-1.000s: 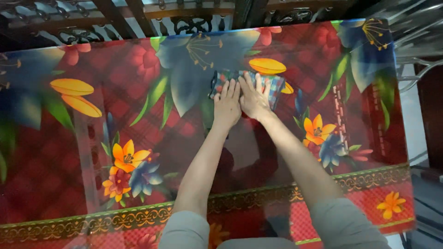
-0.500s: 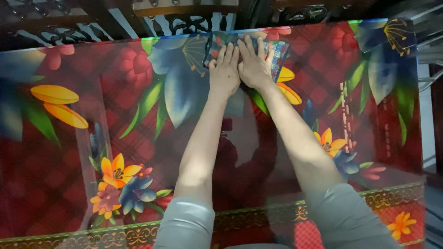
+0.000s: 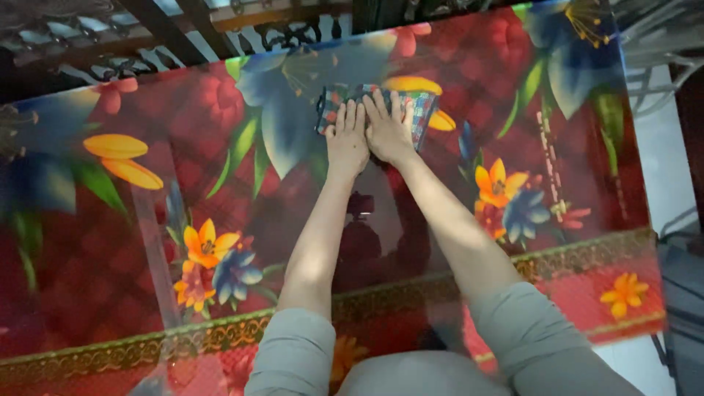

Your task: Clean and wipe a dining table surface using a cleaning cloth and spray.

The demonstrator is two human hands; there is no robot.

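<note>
1. The fingers (image 3: 350,114) of the left hand (image 3: 346,143) lie flat and straight on a folded checked cloth (image 3: 370,110). They press on it and do not grip it.
2. The right hand (image 3: 386,130) lies flat on the cloth too, fingers spread a little, holding nothing.
3. The two hands are side by side and touch.
4. The cloth sits on the far part of the shiny counter (image 3: 110,242), which has big red, blue and yellow flowers.
5. Both sleeves are grey.
</note>
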